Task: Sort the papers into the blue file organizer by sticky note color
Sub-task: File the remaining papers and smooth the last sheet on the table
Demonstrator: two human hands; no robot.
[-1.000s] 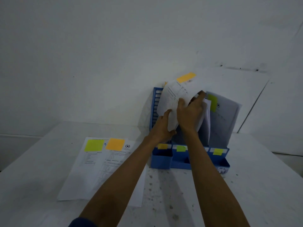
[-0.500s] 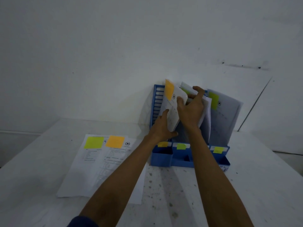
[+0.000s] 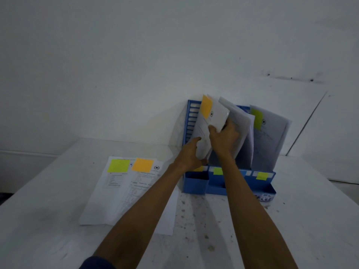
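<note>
The blue file organizer (image 3: pixel 196 183) stands against the wall, with small sticky labels on its front: orange, green, yellow-green. A white paper with an orange sticky note (image 3: pixel 206 106) stands in the leftmost slot. My right hand (image 3: pixel 223 138) grips that paper's right edge. My left hand (image 3: pixel 189 154) holds its lower left side. White papers (image 3: pixel 240 121) fill the middle slot. A paper with a green note (image 3: pixel 257 118) leans in the right slot. Two more papers lie on the table, one with a green note (image 3: pixel 118 165), one with an orange note (image 3: pixel 142 165).
The white table (image 3: pixel 48 210) is speckled with dark marks near the organizer. A white wall rises directly behind the organizer. A white board (image 3: pixel 291 105) leans against the wall behind the right slot.
The orange-note paper went from tilted above the organizer to upright and lower inside the left slot. Both hands followed it down and stayed on it.
</note>
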